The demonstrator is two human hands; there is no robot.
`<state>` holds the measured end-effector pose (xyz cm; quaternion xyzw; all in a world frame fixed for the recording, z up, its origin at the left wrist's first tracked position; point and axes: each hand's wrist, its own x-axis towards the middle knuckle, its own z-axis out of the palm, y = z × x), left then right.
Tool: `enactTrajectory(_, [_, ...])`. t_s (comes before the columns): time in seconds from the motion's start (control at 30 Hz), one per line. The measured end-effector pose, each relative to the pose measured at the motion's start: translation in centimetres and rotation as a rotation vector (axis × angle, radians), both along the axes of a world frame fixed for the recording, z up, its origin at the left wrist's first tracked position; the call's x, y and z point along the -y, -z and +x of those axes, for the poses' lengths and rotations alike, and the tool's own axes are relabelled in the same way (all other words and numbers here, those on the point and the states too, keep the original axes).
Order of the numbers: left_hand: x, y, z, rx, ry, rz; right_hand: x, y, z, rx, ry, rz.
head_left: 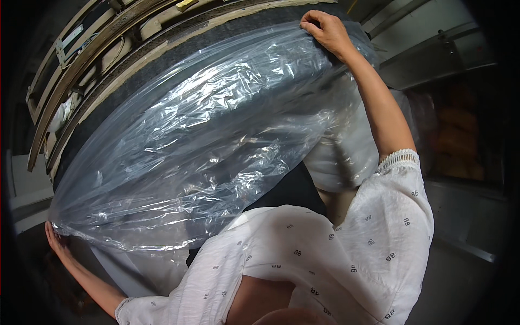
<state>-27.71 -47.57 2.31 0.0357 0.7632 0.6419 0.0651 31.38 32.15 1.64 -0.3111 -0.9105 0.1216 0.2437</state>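
A large transparent plastic sheet (216,97), wrinkled and shiny, stretches across in front of me from far left to upper right. At the left its edge bunches together, and my left hand (58,241) is closed on that gathered end. My right hand (327,33) is up at the far right with thumb and fingers pinched on the sheet's far edge. Beneath the plastic lies a dark grey surface (135,89), showing as a strip along the far side. The sheet's near part hangs loosely close to my body.
Beyond the dark surface stand curved-looking wooden rails (89,51) with metal fittings. More bunched plastic (341,157) lies at the right below my forearm. Farther right are orange-brown items (457,138) in shadow, and a metal bar (471,249) near the floor.
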Motion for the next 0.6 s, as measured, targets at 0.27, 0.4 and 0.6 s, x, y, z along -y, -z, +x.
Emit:
enactTrajectory(0.27, [11.7, -9.5, 4.7, 0.164, 0.286, -0.315, -1.9, 2.1, -0.6, -0.195, -0.121, -0.116])
enactTrajectory(0.4, [9.2, -6.9, 5.5, 0.140, 0.151, -0.269, -3.2, 0.8, -0.4, -0.425, -0.507, -0.180])
enactTrajectory(0.6, [-0.7, -7.0, 2.6, 0.031, 0.118, -0.138, -7.7, -8.4, 0.6, -0.854, -0.090, -0.408])
